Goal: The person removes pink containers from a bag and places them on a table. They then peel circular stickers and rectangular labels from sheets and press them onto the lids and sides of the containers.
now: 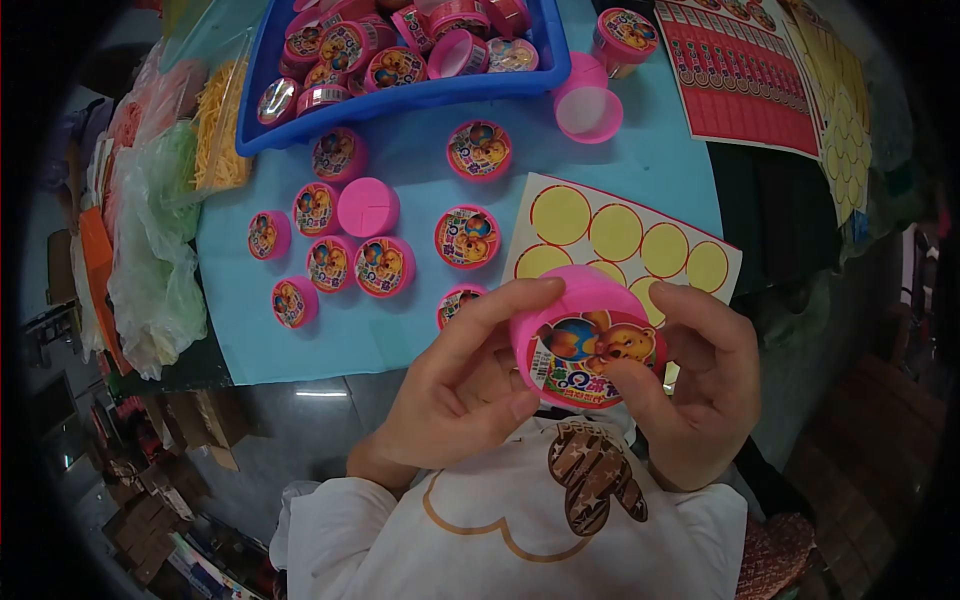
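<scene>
Close to my chest, a round pink plastic container [575,290] is gripped between both hands. On its face lies a round cartoon-bear sticker [590,352], set low so that a crescent of pink shows above it. My left hand [465,375] is closed on the container's left side, fingertips at the top rim. My right hand [700,375] is closed on the right side, its thumb pressing the sticker's lower right. Just beyond the hands lies a sticker sheet [735,262] with several bare yellow circles, partly covered by the container.
A blue basket [400,108] of pink containers stands at the back. Several stickered containers [467,237] and one plain pink container [368,207] sit on the blue table cover [240,340]. Red printed sheets [745,85] lie back right; plastic bags [160,240] line the left edge.
</scene>
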`<move>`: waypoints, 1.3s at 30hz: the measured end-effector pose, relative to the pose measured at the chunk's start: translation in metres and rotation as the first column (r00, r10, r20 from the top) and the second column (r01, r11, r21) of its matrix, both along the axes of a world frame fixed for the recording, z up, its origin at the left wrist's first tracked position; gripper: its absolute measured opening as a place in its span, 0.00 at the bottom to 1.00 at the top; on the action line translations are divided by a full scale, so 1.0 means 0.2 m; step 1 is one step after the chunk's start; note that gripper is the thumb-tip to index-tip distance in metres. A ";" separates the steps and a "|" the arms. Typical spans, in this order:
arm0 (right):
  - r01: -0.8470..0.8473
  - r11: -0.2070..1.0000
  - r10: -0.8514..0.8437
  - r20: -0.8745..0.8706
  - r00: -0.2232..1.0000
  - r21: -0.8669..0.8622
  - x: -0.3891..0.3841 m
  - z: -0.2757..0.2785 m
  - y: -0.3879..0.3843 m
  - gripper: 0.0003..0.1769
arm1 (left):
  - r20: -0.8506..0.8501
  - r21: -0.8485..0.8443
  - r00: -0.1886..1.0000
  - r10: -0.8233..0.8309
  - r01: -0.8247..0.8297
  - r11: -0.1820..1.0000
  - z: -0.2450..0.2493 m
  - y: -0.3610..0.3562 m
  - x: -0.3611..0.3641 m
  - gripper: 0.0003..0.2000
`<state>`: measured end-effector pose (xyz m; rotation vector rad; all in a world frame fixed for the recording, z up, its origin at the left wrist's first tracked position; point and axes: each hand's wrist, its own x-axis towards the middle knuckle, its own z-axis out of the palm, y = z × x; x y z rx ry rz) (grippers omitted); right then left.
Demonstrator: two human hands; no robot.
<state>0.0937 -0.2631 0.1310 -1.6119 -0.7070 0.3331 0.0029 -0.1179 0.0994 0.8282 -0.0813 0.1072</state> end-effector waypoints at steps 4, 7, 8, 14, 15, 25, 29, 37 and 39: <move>0.003 1.000 -0.003 0.006 1.000 0.017 0.00 0.00 0.00 0.26 | -0.021 0.011 1.000 0.009 -0.009 1.000 0.00 0.00 0.00 0.30; -0.007 1.000 0.007 -0.016 1.000 0.022 0.00 -0.01 -0.01 0.26 | 0.011 0.005 1.000 0.010 -0.011 1.000 0.00 -0.01 0.00 0.29; -0.006 1.000 0.006 -0.015 1.000 0.022 0.01 -0.01 -0.02 0.26 | -0.014 0.008 1.000 0.020 -0.020 1.000 0.00 -0.01 0.00 0.29; 0.041 0.999 -0.042 -0.035 0.999 -0.031 -0.01 0.00 0.00 0.27 | -0.014 0.053 0.998 0.059 -0.058 0.997 0.00 -0.02 0.00 0.27; 0.029 0.999 -0.029 -0.014 0.999 -0.028 0.00 -0.01 -0.01 0.27 | -0.013 0.094 0.997 0.079 -0.078 0.993 -0.01 -0.02 0.00 0.27; 0.044 0.999 -0.044 0.122 0.992 0.002 0.00 -0.04 0.01 0.28 | -0.054 0.073 0.987 0.149 -0.145 0.987 -0.01 -0.03 -0.01 0.23; 0.053 0.998 -0.050 0.118 0.992 -0.016 0.00 -0.02 0.01 0.28 | -0.060 0.093 0.985 0.164 -0.158 0.983 0.00 -0.03 -0.01 0.22; 0.082 0.934 0.132 0.547 0.826 -0.349 0.01 0.01 0.01 0.30 | -0.039 0.145 0.974 0.225 -0.217 0.965 0.00 -0.06 -0.01 0.22; 0.198 0.900 0.083 0.597 0.798 -0.389 -0.01 0.00 0.04 0.28 | -0.084 0.195 0.973 0.217 -0.197 0.961 -0.02 -0.06 -0.02 0.21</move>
